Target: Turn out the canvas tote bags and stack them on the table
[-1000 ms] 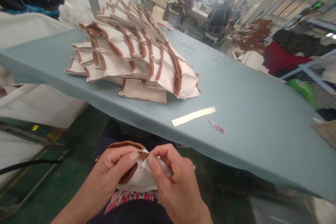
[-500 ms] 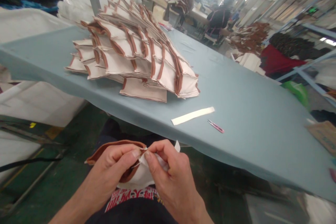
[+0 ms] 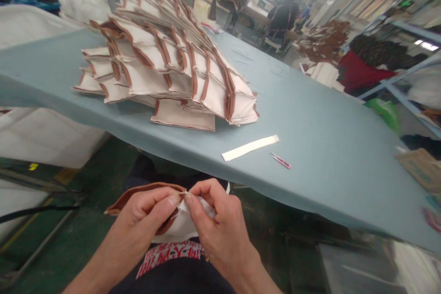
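Over my lap is a sewn fabric piece, cream with brown edging. My left hand pinches its brown edge between thumb and forefinger. Close against it, my right hand is closed on the white part of the same piece, thumb and forefinger meeting near the edge. The fingertips of both hands almost touch, and the spot between them is too small to make out. A white tip of material shows behind my right hand. On the table edge ahead lie a cream strip and pink thread snips.
A large pile of cream pieces with brown edging covers the left of the blue-grey table. A cardboard box and a green bag are at the right. Farther back, a person is among fabric heaps.
The view has shifted slightly, so table and pile appear a little farther left and higher. Both hands keep their pinch on the fabric piece, with only small finger movement.
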`<move>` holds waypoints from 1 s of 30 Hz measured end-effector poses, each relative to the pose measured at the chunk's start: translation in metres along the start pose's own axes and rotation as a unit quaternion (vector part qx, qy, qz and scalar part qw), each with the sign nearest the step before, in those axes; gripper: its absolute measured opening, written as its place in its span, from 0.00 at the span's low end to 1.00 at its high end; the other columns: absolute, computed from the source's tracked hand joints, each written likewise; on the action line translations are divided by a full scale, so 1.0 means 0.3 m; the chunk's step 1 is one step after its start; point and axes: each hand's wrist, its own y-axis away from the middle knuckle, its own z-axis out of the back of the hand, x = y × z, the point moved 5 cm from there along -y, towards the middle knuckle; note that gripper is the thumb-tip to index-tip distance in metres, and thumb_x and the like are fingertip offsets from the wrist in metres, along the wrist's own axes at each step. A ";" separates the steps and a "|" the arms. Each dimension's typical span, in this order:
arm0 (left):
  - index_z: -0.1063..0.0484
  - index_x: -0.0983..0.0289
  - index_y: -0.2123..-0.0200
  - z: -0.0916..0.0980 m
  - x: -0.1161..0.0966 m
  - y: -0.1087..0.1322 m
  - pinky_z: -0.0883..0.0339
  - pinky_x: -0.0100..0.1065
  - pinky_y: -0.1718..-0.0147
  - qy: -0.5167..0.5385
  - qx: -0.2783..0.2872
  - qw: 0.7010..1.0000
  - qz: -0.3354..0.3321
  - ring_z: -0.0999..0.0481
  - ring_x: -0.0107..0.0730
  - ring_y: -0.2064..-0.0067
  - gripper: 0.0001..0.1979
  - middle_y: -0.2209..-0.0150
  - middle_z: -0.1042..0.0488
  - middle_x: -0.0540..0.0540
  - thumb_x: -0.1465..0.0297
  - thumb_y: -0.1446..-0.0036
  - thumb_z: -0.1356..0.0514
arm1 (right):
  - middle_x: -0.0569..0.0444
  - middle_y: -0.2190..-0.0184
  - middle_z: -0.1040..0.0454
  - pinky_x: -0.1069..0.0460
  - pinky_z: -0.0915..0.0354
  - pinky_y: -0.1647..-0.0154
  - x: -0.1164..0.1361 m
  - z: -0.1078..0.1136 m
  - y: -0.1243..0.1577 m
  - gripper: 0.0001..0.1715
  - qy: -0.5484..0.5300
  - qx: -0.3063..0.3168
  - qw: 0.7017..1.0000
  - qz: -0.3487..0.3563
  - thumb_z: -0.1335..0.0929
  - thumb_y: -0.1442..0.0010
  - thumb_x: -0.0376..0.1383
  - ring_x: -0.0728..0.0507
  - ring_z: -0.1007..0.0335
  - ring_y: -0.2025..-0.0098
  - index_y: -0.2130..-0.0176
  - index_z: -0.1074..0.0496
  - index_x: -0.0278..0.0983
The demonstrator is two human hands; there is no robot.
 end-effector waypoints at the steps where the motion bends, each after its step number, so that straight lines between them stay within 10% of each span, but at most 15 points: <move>1: 0.17 0.62 0.67 0.000 -0.010 0.002 0.44 0.26 0.77 -0.013 -0.013 1.000 -0.006 0.41 0.27 0.75 0.26 0.76 0.35 0.46 0.46 0.28 0.37 | 0.58 0.75 0.20 0.55 0.39 0.73 -0.005 0.000 -0.001 0.13 -0.005 0.001 1.000 -0.007 0.30 0.27 0.45 0.47 0.25 0.75 0.61 0.22 0.40; 7: 0.16 0.59 0.66 -0.030 -0.075 0.017 0.26 0.28 0.67 -0.069 -0.055 0.996 -0.014 0.19 0.36 0.66 0.14 0.67 0.16 0.50 0.56 0.35 0.33 | 0.60 0.76 0.23 0.54 0.43 0.74 -0.041 0.001 0.000 0.12 -0.028 0.026 0.997 -0.074 0.28 0.30 0.46 0.46 0.27 0.76 0.58 0.21 0.40; 19: 0.21 0.59 0.67 -0.058 -0.052 0.009 0.34 0.30 0.71 -0.167 -0.110 0.978 -0.064 0.23 0.34 0.71 0.14 0.72 0.20 0.48 0.62 0.31 0.42 | 0.62 0.75 0.28 0.54 0.46 0.71 -0.102 0.034 -0.066 0.19 -0.023 0.116 0.987 -0.111 0.20 0.36 0.49 0.49 0.35 0.73 0.64 0.23 0.39; 25: 0.28 0.59 0.74 -0.071 -0.014 0.019 0.41 0.30 0.75 -0.132 -0.101 0.983 -0.074 0.34 0.31 0.74 0.14 0.76 0.29 0.46 0.65 0.35 0.42 | 0.65 0.78 0.37 0.56 0.50 0.78 -0.217 -0.087 -0.043 0.40 -0.328 0.346 0.853 -0.215 0.18 0.49 0.68 0.53 0.48 0.78 0.70 0.31 0.39; 30: 0.35 0.59 0.75 -0.102 0.017 0.018 0.42 0.29 0.74 -0.064 -0.049 0.996 -0.043 0.35 0.31 0.73 0.14 0.74 0.34 0.47 0.64 0.35 0.44 | 0.66 0.81 0.39 0.56 0.53 0.80 -0.282 -0.171 -0.002 0.43 -0.407 0.336 0.826 -0.196 0.17 0.56 0.68 0.55 0.52 0.81 0.74 0.35 0.40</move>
